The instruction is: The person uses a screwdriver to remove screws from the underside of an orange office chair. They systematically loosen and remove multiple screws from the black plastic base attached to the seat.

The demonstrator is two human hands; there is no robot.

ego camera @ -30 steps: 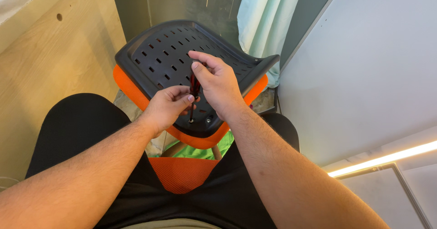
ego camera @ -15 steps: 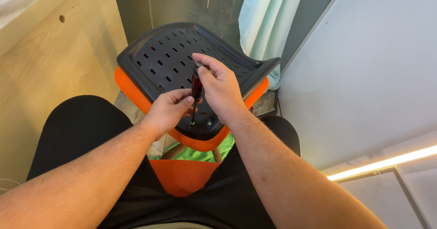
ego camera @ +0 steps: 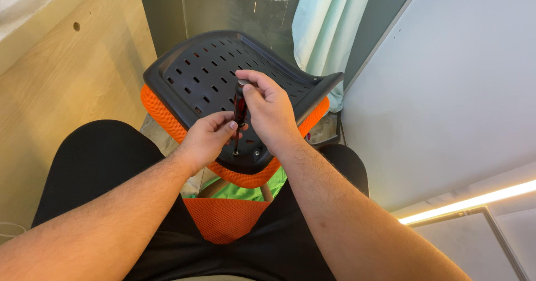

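The right hand (ego camera: 271,111) grips the red screwdriver (ego camera: 240,109) upright, fingers closed around its handle; the left hand (ego camera: 205,137) pinches its shaft near the black seat shell's (ego camera: 195,71) near edge.

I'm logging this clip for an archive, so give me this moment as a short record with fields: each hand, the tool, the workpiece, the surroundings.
right hand: right hand wrapped around the top of the screwdriver handle
left hand: left hand pinching the tool lower down, near the shaft
tool: screwdriver with dark red handle, upright, tip at a screw near the plate's front edge
workpiece: black slotted plastic plate lying on an orange mesh cushion
surroundings: wooden panel on the left, pale curtain behind, white board on the right
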